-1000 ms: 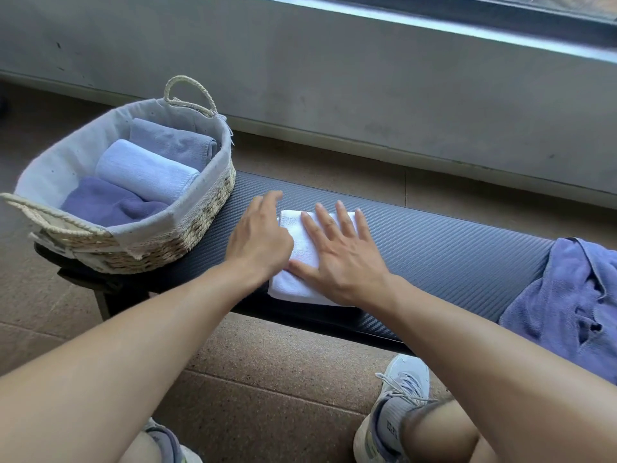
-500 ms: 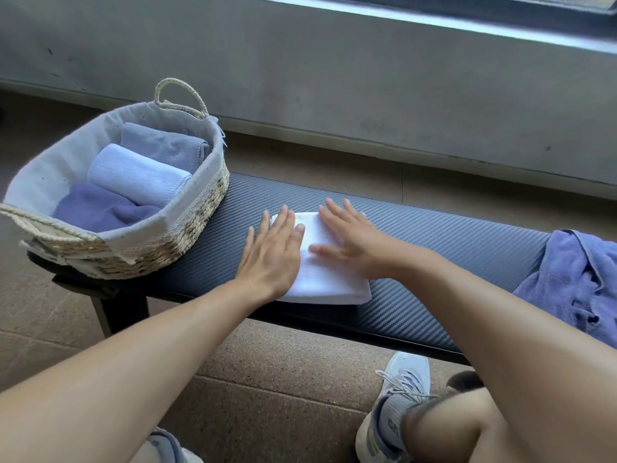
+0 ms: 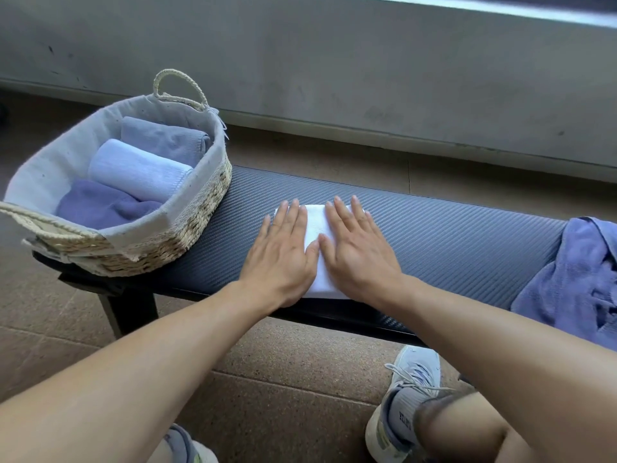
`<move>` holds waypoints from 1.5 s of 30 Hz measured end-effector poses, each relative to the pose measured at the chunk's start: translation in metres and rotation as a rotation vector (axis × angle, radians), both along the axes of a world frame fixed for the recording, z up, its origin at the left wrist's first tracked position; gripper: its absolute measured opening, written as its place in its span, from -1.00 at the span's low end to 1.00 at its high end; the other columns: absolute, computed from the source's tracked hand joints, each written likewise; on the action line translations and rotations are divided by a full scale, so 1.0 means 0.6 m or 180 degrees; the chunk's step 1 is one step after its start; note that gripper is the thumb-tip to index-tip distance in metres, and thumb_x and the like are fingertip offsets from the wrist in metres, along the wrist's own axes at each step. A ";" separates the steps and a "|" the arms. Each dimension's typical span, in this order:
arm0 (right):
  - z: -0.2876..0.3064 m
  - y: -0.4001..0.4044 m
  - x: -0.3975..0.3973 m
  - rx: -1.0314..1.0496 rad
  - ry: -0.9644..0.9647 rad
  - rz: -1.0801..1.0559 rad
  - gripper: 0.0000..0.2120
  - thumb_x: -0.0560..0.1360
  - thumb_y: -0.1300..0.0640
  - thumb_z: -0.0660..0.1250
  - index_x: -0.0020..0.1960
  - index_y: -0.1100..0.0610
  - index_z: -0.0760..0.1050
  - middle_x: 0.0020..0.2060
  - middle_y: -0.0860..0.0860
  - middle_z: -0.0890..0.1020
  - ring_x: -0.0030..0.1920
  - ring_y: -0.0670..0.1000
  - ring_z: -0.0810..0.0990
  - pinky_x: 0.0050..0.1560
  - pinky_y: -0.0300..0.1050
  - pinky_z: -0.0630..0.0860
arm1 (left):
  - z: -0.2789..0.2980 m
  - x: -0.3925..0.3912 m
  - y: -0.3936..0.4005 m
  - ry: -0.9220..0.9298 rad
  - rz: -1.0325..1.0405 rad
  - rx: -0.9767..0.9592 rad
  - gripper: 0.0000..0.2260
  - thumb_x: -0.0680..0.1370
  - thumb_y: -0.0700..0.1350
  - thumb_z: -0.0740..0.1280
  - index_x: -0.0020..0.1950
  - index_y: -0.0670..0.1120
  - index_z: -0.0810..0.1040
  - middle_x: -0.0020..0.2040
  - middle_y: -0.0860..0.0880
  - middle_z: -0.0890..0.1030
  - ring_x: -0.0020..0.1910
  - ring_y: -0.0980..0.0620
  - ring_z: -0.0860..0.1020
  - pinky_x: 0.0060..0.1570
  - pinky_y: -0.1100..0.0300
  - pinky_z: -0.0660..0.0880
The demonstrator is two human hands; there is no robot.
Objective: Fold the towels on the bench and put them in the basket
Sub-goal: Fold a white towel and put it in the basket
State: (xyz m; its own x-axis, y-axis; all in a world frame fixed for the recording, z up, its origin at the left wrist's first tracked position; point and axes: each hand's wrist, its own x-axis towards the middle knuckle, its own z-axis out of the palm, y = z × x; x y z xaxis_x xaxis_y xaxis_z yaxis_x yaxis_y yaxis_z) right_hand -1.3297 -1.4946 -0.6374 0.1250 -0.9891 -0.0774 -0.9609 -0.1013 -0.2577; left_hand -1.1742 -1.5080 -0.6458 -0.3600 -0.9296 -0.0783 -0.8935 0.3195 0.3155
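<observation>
Head view: the basket (image 3: 200,208) at the bench's (image 3: 450,235) left end holds three folded towels (image 3: 140,172). Left hand (image 3: 278,253) and right hand (image 3: 359,252) press flat, fingers straight, on a white towel (image 3: 314,225). The shoe's (image 3: 400,412) lettering is unreadable.

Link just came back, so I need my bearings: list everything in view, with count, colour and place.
white towel: 1, white, folded, mid-bench under both hands
basket: 1, straw with grey liner, bench's left end
towels in basket: 3, blue and purple
loose towel: 1, purple, crumpled, bench's right end
bench: 1, dark
shoes: 2, grey-white, on floor
left hand: flat on white towel
right hand: flat on white towel
</observation>
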 end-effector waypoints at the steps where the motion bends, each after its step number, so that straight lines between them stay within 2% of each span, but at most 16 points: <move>1: -0.002 0.000 -0.002 0.0009 -0.0020 0.0023 -0.40 0.70 -0.13 -0.11 0.66 0.09 -0.12 0.65 0.00 -0.09 0.62 -0.01 -0.27 0.60 -0.05 -0.25 | 0.000 -0.001 0.001 0.0076 0.0024 0.0041 -0.42 0.71 0.11 -0.10 0.65 -0.10 -0.19 0.66 -0.03 -0.21 0.62 0.08 -0.28 0.56 0.12 -0.32; 17: 0.003 -0.006 -0.007 0.0373 0.0092 0.0171 -0.37 0.68 -0.16 -0.16 0.65 0.07 -0.20 0.65 -0.01 -0.17 0.61 0.03 -0.31 0.61 0.10 -0.19 | -0.002 -0.004 0.006 0.0159 0.0081 0.0203 -0.39 0.70 0.10 -0.08 0.65 -0.12 -0.23 0.66 -0.05 -0.25 0.61 0.03 -0.33 0.59 0.03 -0.28; 23: -0.003 0.000 -0.001 0.0271 0.0083 0.0086 -0.38 0.68 -0.16 -0.15 0.66 0.06 -0.17 0.65 -0.02 -0.14 0.62 0.02 -0.29 0.62 0.10 -0.15 | -0.005 -0.005 0.009 0.0167 0.0181 0.0222 -0.38 0.69 0.11 -0.06 0.65 -0.12 -0.20 0.66 -0.04 -0.23 0.61 -0.09 -0.33 0.59 -0.03 -0.24; 31: -0.004 -0.005 -0.009 0.0386 -0.0124 0.0152 -0.38 0.69 -0.16 -0.15 0.65 0.05 -0.20 0.64 -0.03 -0.19 0.60 0.02 -0.34 0.61 0.10 -0.20 | -0.001 0.000 -0.001 0.0353 0.0190 0.0447 -0.38 0.71 0.16 -0.08 0.65 -0.09 -0.24 0.65 0.00 -0.29 0.60 0.00 -0.36 0.58 0.05 -0.30; 34: 0.016 -0.014 -0.010 0.0684 -0.0518 0.0088 -0.38 0.71 -0.12 -0.03 0.66 0.07 -0.14 0.65 0.00 -0.17 0.61 0.04 -0.33 0.61 0.09 -0.21 | -0.010 0.007 0.003 0.0465 0.0280 0.0465 -0.36 0.70 0.19 -0.09 0.64 -0.07 -0.28 0.64 0.01 -0.33 0.60 0.06 -0.34 0.58 0.06 -0.31; 35: 0.032 -0.017 -0.011 0.0729 -0.0763 0.0010 -0.38 0.71 -0.10 0.05 0.66 0.08 -0.09 0.65 0.02 -0.14 0.62 0.06 -0.28 0.60 0.07 -0.18 | -0.012 0.008 0.004 0.0499 0.0299 0.0446 -0.36 0.70 0.19 -0.09 0.64 -0.07 -0.28 0.63 0.00 -0.33 0.60 0.07 -0.34 0.58 0.05 -0.31; 37: 0.064 -0.024 -0.016 0.0559 -0.1276 -0.0447 -0.38 0.67 -0.02 0.21 0.64 0.07 0.07 0.65 0.04 0.00 0.63 0.09 -0.04 0.57 0.03 -0.01 | -0.011 0.007 0.002 0.0568 0.0350 0.0425 -0.37 0.70 0.17 -0.07 0.65 -0.07 -0.26 0.64 0.00 -0.32 0.60 0.06 -0.34 0.58 0.02 -0.31; 39: 0.076 -0.031 -0.034 0.0412 -0.1381 -0.1127 -0.39 0.58 0.00 0.32 0.58 0.05 0.24 0.57 0.07 0.25 0.53 0.14 0.27 0.49 0.06 0.28 | -0.006 0.008 0.006 0.0550 0.0388 0.0349 -0.38 0.71 0.16 -0.05 0.66 -0.05 -0.23 0.65 0.01 -0.30 0.59 0.05 -0.36 0.57 -0.01 -0.33; 41: 0.079 -0.030 -0.052 0.0796 -0.0935 -0.1498 -0.45 0.49 -0.11 0.37 0.40 0.10 0.41 0.32 0.09 0.49 0.26 0.16 0.51 0.23 0.08 0.50 | 0.001 0.009 0.014 0.0435 0.0331 0.0088 -0.40 0.71 0.14 -0.05 0.66 -0.03 -0.21 0.65 0.02 -0.28 0.60 0.03 -0.36 0.57 -0.03 -0.32; 43: 0.080 -0.027 -0.060 0.1263 -0.0858 -0.1501 -0.57 0.47 -0.21 0.37 0.07 0.15 0.52 -0.02 0.06 0.59 -0.10 0.07 0.56 -0.13 -0.05 0.49 | 0.015 0.008 0.023 0.0301 0.0129 -0.0222 -0.42 0.71 0.10 -0.02 0.66 0.00 -0.19 0.66 0.02 -0.25 0.61 0.03 -0.32 0.57 -0.01 -0.32; 45: 0.088 -0.025 -0.058 0.1472 -0.1163 -0.1544 -0.58 0.48 -0.22 0.39 -0.03 0.16 0.52 -0.15 0.03 0.58 -0.22 0.03 0.51 -0.24 -0.10 0.40 | 0.030 0.006 0.029 0.0221 -0.0092 -0.0331 -0.44 0.71 0.12 -0.04 0.67 0.01 -0.12 0.67 0.02 -0.18 0.62 0.03 -0.29 0.57 0.00 -0.32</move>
